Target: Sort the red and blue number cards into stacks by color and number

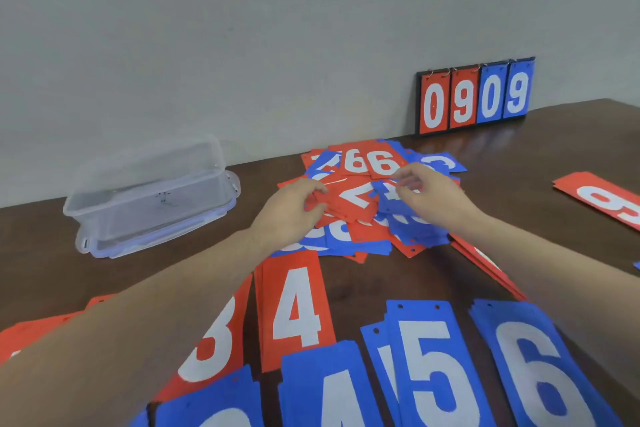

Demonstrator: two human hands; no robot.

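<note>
Red and blue number cards are all over this dark wooden bench [398,281]. The big unsorted pile [367,201] sits around the centre of the frame, and both hands are in it. The left hand [291,211] has its fingers curled round the edge of a red card [349,199] on top of the heap, looks like a 2 or a 7, hard to say from this angle. The right hand [426,192] is pinching a blue card [391,201] just beside it, thumb and fingertips closed on its top edge.

Along the bottom of the frame the sorted stacks lie face up: a red 3 stack [214,347], a red 4 stack [296,308], then a blue 4 stack [329,392], a blue 5 stack [433,364] and a blue 6 stack [533,367]. Another red stack [602,199] is off at the right edge.

A clear plastic tub [152,198] sits on the left, and a little scoreboard flipper [476,95] reading 0909 leans against the grey wall at upper right.
</note>
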